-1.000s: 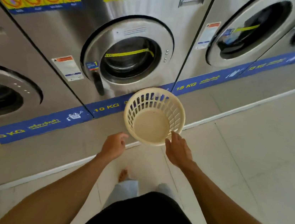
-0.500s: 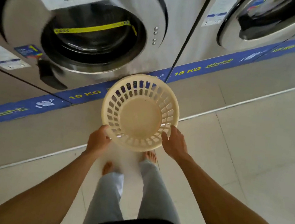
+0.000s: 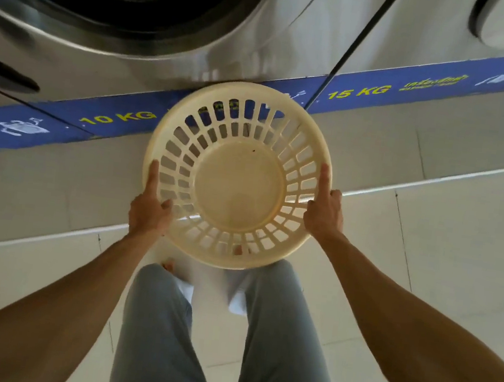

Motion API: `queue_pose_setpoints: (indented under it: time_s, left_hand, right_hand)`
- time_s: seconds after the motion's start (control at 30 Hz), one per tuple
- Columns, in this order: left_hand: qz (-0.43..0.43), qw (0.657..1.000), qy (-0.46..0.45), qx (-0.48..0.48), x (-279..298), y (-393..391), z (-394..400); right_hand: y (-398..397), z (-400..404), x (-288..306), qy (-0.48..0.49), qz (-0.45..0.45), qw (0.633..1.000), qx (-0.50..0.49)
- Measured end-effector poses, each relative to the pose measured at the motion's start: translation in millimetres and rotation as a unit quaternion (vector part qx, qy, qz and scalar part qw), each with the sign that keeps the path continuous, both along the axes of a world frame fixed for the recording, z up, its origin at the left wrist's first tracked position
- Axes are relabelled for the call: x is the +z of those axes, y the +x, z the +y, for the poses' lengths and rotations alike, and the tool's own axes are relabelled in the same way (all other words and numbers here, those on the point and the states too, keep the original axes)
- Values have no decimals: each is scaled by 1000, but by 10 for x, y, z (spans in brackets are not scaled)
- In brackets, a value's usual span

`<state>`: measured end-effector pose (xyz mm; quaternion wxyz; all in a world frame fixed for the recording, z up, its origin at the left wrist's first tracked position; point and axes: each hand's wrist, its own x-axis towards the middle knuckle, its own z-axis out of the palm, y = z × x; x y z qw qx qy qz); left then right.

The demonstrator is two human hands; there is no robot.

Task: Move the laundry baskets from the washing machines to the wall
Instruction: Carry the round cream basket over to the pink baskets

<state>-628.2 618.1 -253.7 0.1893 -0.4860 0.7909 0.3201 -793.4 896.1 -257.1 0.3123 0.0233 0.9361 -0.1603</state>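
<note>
While held: laundry basket point(image 3: 237, 200) looks empty, light, stiff plastic.
Hands: left hand point(image 3: 149, 211) and right hand point(image 3: 324, 214) grip opposite rims.
Best hold: both sides.

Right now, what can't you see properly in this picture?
Head view only:
- Wall: out of frame.
- Washer door: cut off by the top edge.
- Feet: mostly hidden under the basket.
- Fingers of the left hand and right hand: partly behind the rim.
- Green print by 15 KG: too blurred to read.

Pale tiled floor point(image 3: 443, 277), glossy. Raised grey plinth point(image 3: 37, 193) under steel machine fronts point(image 3: 296, 28); blue strip point(image 3: 383, 92) marked 10 KG, 15 KG. Lighting apparently diffuse.
</note>
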Motion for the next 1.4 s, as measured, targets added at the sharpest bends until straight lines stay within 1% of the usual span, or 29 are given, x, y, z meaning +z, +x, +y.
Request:
queue_pose_setpoints:
  time_s: [0.07, 0.13, 0.23, 0.3, 0.37, 0.47, 0.53, 0.63, 0.77, 0.9, 1.0, 1.07, 1.17, 1.3, 1.4]
  left_hand:
    - [-11, 999, 27, 18, 166, 48, -43]
    - [-29, 999, 31, 26, 408, 112, -33]
    - [-58, 997, 23, 46, 864, 322, 69]
    - [-80, 994, 1, 74, 1162, 526, 152]
    - [-83, 991, -27, 101, 1474, 758, 246]
    - [-55, 987, -57, 138, 1910, 1131, 337]
    - [-57, 980, -61, 181, 2139, 1382, 330]
    - [-89, 966, -50, 237, 2348, 1769, 291]
    - [-59, 948, -35, 311, 2479, 2393, 252]
    - [-7, 908, -21, 418, 2591, 3060, 330]
    - [57, 872, -33, 485, 2622, 3606, 448]
    - [78, 850, -44, 520, 2630, 3995, 509]
    - [86, 814, -51, 572, 2698, 4588, 590]
    - [80, 767, -60, 634, 2792, 5363, 694]
    - [69, 735, -85, 669, 2792, 5905, 757]
  right_hand:
    - [9, 6, 168, -9, 26, 1000, 6]
    - [40, -24, 434, -18, 37, 999, -9]
    - [173, -66, 888, -17, 16, 999, -22]
    - [304, -92, 1191, -11, 4, 1000, -14]
    - [448, -141, 1489, -3, -7, 1000, 20]
    - [614, -287, 1881, -1, -26, 997, 77]
    - [718, -440, 2094, -9, -30, 993, 113]
    - [903, -716, 2335, -33, -24, 986, 162]
    - [1229, -1149, 2604, -35, -14, 968, 249]
    - [1711, -1619, 2797, -44, -6, 947, 318]
    - [2185, -1947, 2893, -50, -4, 924, 378]
    - [2556, -2132, 2941, -42, 4, 910, 413]
    - [3175, -2382, 2994, -31, 23, 884, 465]
    - [4004, -2690, 2990, -49, 27, 851, 522]
    - [4601, -2918, 2979, -64, 28, 825, 560]
